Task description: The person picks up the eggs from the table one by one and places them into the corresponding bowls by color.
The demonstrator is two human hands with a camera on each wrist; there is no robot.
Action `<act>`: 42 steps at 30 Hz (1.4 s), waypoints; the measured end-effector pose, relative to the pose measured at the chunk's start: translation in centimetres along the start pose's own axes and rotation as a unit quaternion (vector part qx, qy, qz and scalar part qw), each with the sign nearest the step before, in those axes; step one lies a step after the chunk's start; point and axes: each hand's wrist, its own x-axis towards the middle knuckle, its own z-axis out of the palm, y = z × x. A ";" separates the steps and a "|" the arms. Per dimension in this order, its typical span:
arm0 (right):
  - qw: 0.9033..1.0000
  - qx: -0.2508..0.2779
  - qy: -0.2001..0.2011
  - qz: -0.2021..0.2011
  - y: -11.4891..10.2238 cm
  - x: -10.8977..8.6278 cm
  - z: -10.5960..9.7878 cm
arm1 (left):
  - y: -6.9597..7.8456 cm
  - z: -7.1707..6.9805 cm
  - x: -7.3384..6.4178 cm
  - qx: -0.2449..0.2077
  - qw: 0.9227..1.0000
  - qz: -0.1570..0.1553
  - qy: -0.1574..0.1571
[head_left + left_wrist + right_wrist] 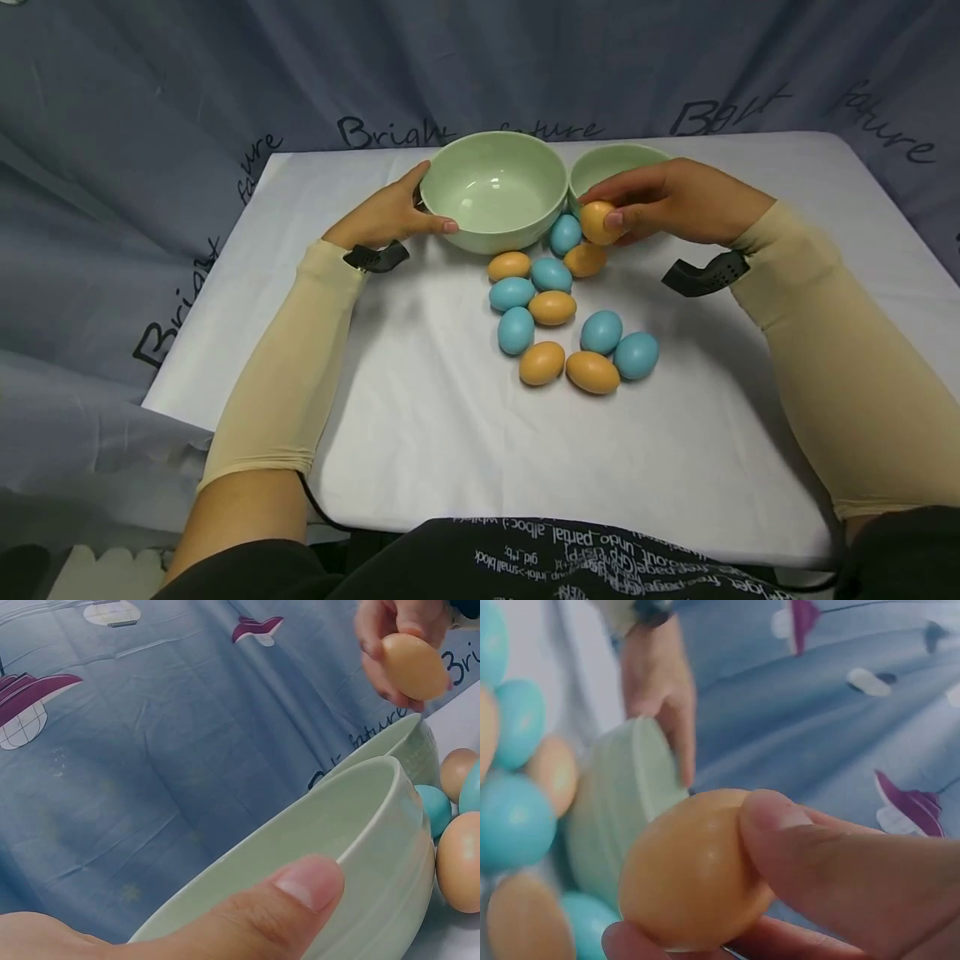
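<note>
My left hand (395, 212) holds the left side of the larger pale green bowl (491, 237), thumb at its near rim and fingers along its far side. Inside, the bowl shows only bare glossy glaze. An orange egg (599, 222) is pinched between the thumb and fingers of my right hand (671, 200). The right wrist view shows that egg (694, 874) close up, raised above the others. Behind this hand stands a second green bowl (617, 156), partly hidden; its inside is mostly out of sight.
Several blue eggs (516, 331) and orange eggs (552, 308) lie in a loose winding cluster on the white tablecloth (420, 417), in front of the bowls. One blue egg (565, 235) sits close against the larger bowl. A grey-blue curtain (480, 67) hangs behind the table.
</note>
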 end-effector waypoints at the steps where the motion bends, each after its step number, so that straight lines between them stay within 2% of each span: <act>1: 1.000 0.011 0.001 -0.001 0.0 0.2 -0.2 | 0.0 0.0 0.0 0.003 1.000 -0.001 0.001; 4: 0.999 0.032 -0.007 0.000 0.1 1.2 -0.6 | 0.1 -0.1 -0.1 0.014 1.000 -0.009 0.003; 6: 0.999 0.045 -0.007 -0.004 0.2 2.0 -0.6 | 0.1 -0.2 -0.1 0.024 0.999 -0.025 0.003; 11: 0.998 0.049 0.024 -0.025 -0.2 4.2 -0.8 | 0.2 -0.2 -0.3 0.044 0.997 -0.061 0.000; 17: 0.998 0.034 0.024 -0.038 -1.2 6.8 -1.1 | 0.7 0.0 -0.1 0.030 0.998 -0.054 -0.005; 22: 0.999 0.021 0.003 -0.036 -2.0 8.4 -1.1 | 1.0 0.0 0.1 0.017 0.999 -0.046 -0.010; 26: 0.999 0.018 -0.012 -0.035 -2.3 9.4 -0.9 | 1.1 0.0 0.2 0.032 0.998 -0.056 -0.015; 31: 0.999 -0.020 -0.036 -0.036 -2.8 11.2 -0.6 | 1.1 0.0 0.5 0.034 0.998 -0.055 -0.016; 37: 0.992 -0.068 -0.097 -0.049 -3.8 14.1 0.9 | 0.4 0.1 0.5 0.026 0.998 -0.049 -0.008; 42: 0.984 -0.099 -0.136 -0.054 -4.5 15.5 2.7 | -0.3 0.2 0.5 0.012 0.999 -0.036 -0.010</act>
